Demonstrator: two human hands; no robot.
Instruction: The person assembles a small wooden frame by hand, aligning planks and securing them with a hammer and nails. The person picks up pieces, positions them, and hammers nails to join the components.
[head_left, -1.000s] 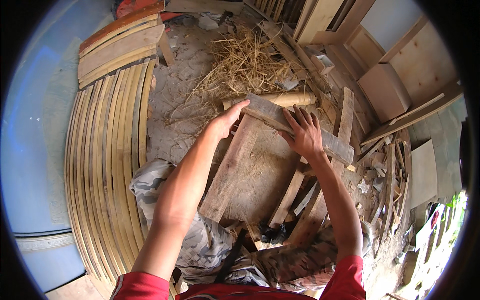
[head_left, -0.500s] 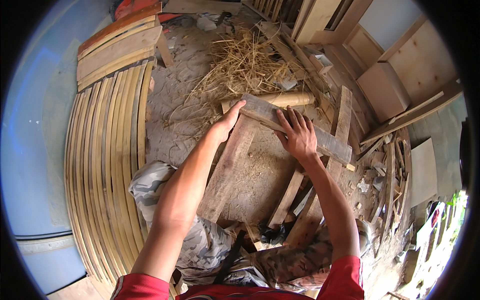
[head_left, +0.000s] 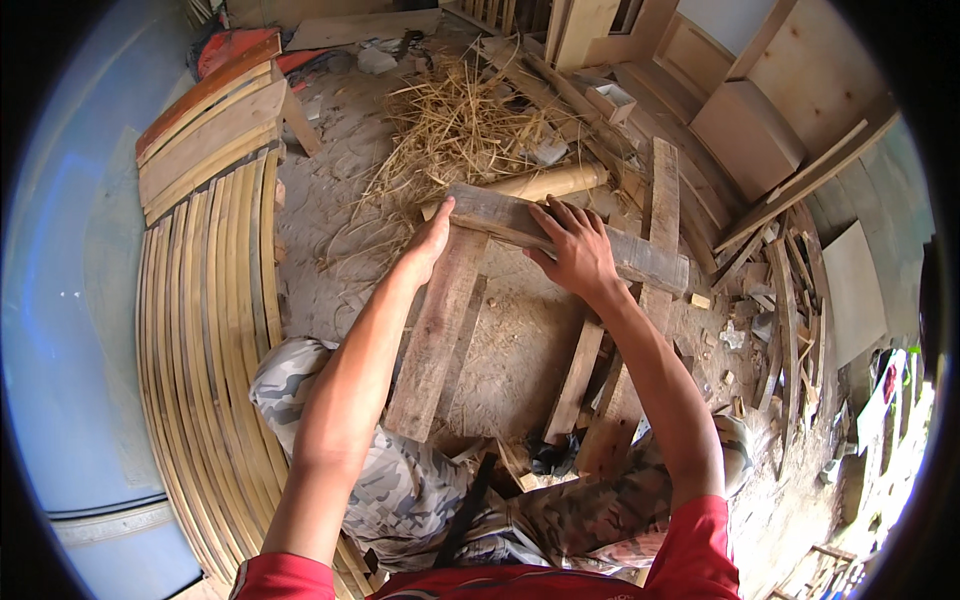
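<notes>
A weathered wooden plank [head_left: 510,216] lies crosswise in front of me, on top of two longer boards. My left hand [head_left: 430,240] is closed at its left end, with the thumb along the top edge. Around its middle, my right hand [head_left: 582,248] has its fingers bent over the far edge and its thumb on the near side. The left board [head_left: 440,335] runs from beneath the plank back toward my knee. On the right, another board [head_left: 664,195] passes under the plank and sticks out beyond it.
Long wooden slats [head_left: 205,350] lie side by side at the left, beside a blue surface [head_left: 80,350]. Straw [head_left: 460,115] and a round pole [head_left: 560,182] lie beyond the plank. Wooden panels [head_left: 750,140] lean at the far right, and scrap wood [head_left: 785,330] litters the right side.
The whole view has shifted, so the plank and surroundings appear farther left and slightly higher. Both hands keep their hold on the plank, and more shows beneath the left board.
</notes>
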